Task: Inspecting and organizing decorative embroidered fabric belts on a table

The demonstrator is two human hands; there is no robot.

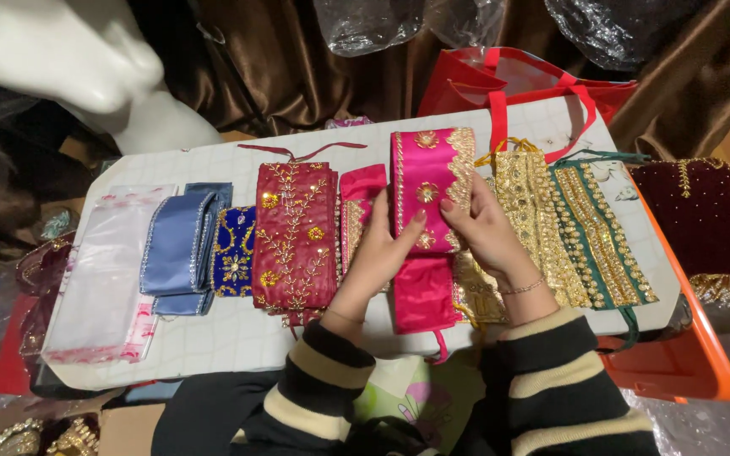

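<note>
A bright pink embroidered fabric piece (426, 173) with gold trim and round gold motifs lies on the white board (230, 329). My left hand (379, 253) grips its left edge near the middle. My right hand (485, 226) pinches its right gold border. To the left of the pink piece lie a dark red embroidered piece (295, 236), a royal blue one (234, 252) and a pale blue one (179, 245). On the right lie a gold beaded piece (534, 211) and a green and gold one (597, 228).
A stack of clear plastic sleeves (103, 279) lies at the board's left end. A red bag (509, 80) stands behind, a white mannequin bust (86, 67) at back left. An orange bin (686, 355) with maroon fabric (707, 211) sits at the right.
</note>
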